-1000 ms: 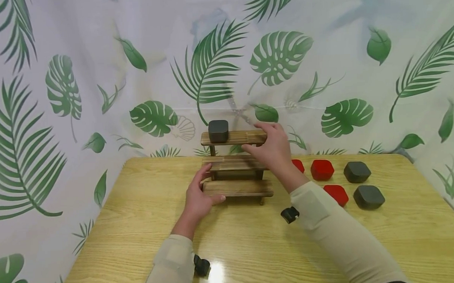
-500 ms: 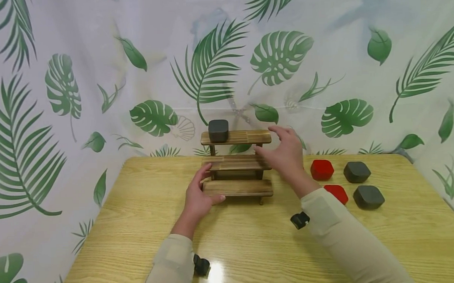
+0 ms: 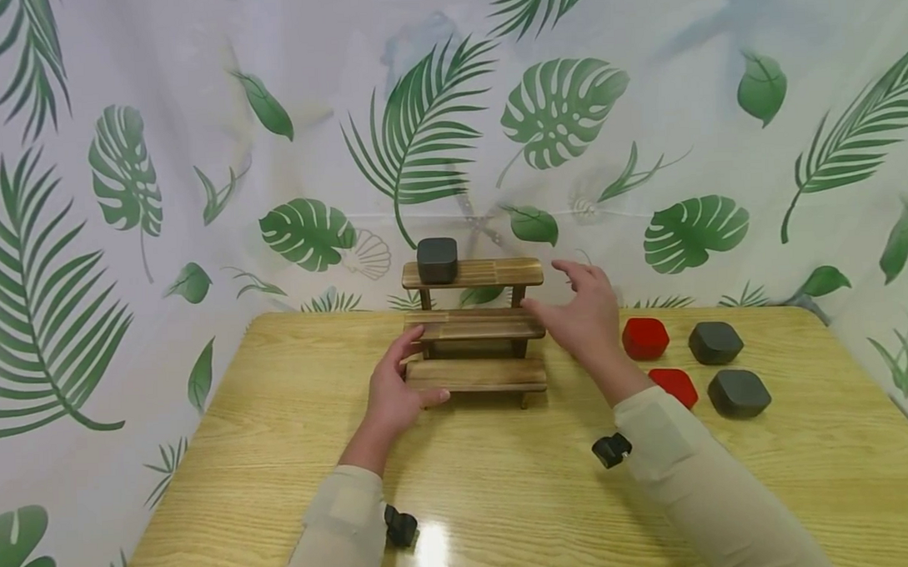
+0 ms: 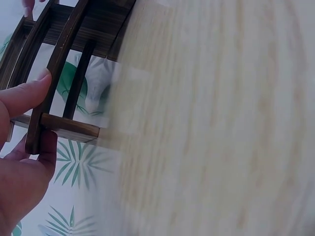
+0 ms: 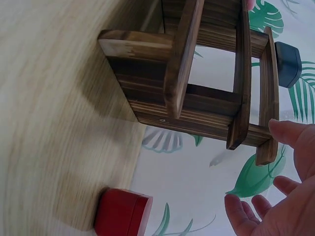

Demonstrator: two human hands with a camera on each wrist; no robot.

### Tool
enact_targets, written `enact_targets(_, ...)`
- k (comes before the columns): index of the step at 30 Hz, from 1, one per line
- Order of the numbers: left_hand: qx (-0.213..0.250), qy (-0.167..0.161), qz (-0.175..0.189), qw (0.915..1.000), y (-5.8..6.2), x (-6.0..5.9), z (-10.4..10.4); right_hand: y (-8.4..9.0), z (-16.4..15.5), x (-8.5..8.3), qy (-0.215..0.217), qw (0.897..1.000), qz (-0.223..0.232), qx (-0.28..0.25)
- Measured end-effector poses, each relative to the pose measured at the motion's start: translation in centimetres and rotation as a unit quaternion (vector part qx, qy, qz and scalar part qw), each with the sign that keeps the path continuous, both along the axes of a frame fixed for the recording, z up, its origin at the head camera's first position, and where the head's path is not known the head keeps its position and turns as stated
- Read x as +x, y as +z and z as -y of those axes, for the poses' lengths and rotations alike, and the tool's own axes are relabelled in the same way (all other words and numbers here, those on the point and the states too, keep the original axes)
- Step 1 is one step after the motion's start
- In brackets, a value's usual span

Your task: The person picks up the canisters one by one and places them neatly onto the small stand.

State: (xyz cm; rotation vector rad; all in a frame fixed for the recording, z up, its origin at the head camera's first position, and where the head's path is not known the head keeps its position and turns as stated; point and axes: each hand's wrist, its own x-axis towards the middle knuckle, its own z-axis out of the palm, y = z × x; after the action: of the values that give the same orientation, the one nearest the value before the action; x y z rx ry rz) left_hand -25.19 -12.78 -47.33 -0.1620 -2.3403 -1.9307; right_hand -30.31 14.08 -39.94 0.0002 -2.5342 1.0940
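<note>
A small three-tier wooden shelf (image 3: 474, 326) stands at the back middle of the table. A dark grey box (image 3: 436, 260) sits on the left end of its top tier. My left hand (image 3: 397, 385) grips the shelf's left end at the lower tiers. In the left wrist view the thumb (image 4: 27, 93) and a finger pinch the shelf's side frame (image 4: 54, 83). My right hand (image 3: 584, 311) hovers open just right of the shelf, touching nothing. The right wrist view shows its spread fingers (image 5: 295, 196) beside the shelf (image 5: 197, 83), with the grey box (image 5: 288, 64) beyond.
On the light wood table (image 3: 506, 490), right of the shelf, lie two red boxes (image 3: 645, 338) (image 3: 674, 385) and two grey boxes (image 3: 715, 343) (image 3: 739, 393). A red box (image 5: 122, 214) shows near the shelf's foot. A leaf-print curtain (image 3: 194, 159) hangs close behind and to the left.
My right hand has let go of the top tier's right end and drawn back to the right, fingers spreading. The left hand and the shelf have stayed put.
</note>
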Motion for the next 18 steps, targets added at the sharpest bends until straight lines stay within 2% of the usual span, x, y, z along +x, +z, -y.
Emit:
enact_targets(11, 0.005, -0.035, 0.032, 0.9989, 0.2, -0.3, 0.8, -1.0, -1.9, 0.8, -0.008, 1.000, 0.006, -0.001)
enact_targets(18, 0.009, -0.046, 0.037, 0.9982, 0.2, -0.5, 1.3, -1.9, -2.9, 1.0, -0.009, 1.000, 0.020, 0.009)
